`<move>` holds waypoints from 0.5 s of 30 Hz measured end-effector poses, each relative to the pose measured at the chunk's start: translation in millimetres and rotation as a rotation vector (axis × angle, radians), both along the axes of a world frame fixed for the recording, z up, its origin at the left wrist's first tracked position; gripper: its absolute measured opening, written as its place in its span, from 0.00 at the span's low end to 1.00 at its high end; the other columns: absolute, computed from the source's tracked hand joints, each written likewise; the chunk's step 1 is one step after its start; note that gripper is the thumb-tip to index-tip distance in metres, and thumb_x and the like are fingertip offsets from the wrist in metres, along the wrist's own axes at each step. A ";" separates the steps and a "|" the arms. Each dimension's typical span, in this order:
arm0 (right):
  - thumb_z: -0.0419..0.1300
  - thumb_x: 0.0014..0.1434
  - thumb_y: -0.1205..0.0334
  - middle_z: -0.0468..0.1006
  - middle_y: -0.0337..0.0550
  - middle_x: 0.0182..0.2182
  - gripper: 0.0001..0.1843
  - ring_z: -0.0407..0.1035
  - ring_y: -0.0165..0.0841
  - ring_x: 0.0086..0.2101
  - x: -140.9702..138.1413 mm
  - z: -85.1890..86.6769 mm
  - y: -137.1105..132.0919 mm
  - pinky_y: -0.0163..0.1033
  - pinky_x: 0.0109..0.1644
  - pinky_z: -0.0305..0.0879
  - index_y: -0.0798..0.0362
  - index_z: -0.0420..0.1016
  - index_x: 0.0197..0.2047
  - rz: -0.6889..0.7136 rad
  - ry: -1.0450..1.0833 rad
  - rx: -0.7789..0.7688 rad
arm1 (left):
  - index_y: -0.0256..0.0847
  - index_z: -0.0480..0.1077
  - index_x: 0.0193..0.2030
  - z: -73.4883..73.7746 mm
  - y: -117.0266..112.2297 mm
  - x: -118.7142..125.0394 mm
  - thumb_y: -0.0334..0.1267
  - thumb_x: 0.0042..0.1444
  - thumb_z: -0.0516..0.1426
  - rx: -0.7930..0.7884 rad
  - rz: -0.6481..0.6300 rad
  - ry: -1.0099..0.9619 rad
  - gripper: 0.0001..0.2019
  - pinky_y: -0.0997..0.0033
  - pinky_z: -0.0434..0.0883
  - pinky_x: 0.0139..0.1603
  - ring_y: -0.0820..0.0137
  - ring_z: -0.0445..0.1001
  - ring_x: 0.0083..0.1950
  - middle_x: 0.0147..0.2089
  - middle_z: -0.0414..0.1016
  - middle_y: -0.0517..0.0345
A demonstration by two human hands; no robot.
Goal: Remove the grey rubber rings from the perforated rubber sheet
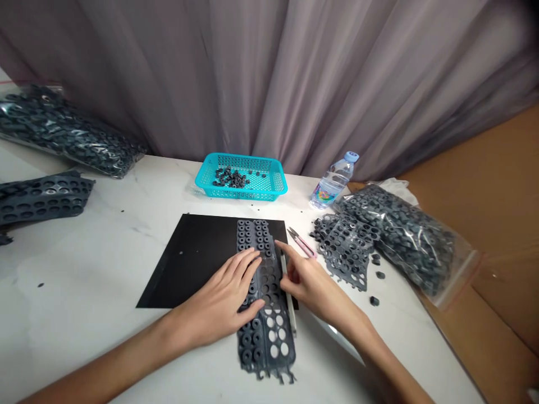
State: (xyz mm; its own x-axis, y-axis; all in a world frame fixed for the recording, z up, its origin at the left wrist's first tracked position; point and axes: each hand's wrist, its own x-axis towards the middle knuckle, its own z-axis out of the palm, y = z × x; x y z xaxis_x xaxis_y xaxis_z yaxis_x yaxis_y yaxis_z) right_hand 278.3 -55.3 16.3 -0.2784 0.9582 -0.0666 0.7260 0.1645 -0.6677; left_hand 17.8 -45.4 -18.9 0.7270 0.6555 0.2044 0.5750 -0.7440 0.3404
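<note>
Hands apart. Left hand (229, 292) flat, thumb splayed, pressing on dark perforated sheet (264, 336). Right hand (309, 280) curled around slim pale tool (291, 317), index finger extended to sheet's right edge. Sheet lies upright-long, far half on black mat (197, 252). From sheet: turquoise basket (240, 195) with small dark rings, 12 o'clock; pink-handled snips (309, 249) and bottle (332, 182), 1 o'clock; stuffed clear bag (412, 235), 2 o'clock.
</note>
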 end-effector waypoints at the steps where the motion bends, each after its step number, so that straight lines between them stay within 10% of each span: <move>1: 0.58 0.62 0.71 0.77 0.35 0.28 0.38 0.71 0.34 0.27 3.2 4.0 1.9 0.37 0.35 0.65 0.55 0.67 0.76 0.000 0.038 0.020 | 0.39 0.50 0.83 1.2 -2.2 -2.9 0.54 0.76 0.54 -0.007 -0.004 0.005 0.37 0.42 0.63 0.81 0.48 0.56 0.84 0.82 0.58 0.37; 6: 0.57 0.71 0.63 0.79 0.41 0.32 0.13 0.71 0.32 0.28 13.6 17.6 11.5 0.38 0.36 0.68 0.53 0.84 0.47 -0.103 0.258 0.241 | 0.47 0.48 0.85 6.8 -15.2 -22.0 0.54 0.76 0.56 -0.061 -0.007 0.030 0.38 0.45 0.66 0.80 0.49 0.58 0.83 0.83 0.58 0.44; 15: 0.65 0.74 0.52 0.81 0.44 0.38 0.10 0.74 0.36 0.35 9.1 4.5 11.8 0.41 0.43 0.72 0.50 0.79 0.49 -0.030 0.233 0.496 | 0.47 0.62 0.76 28.8 -9.8 -26.4 0.57 0.73 0.60 -0.105 0.030 0.006 0.31 0.47 0.71 0.73 0.49 0.69 0.73 0.74 0.68 0.45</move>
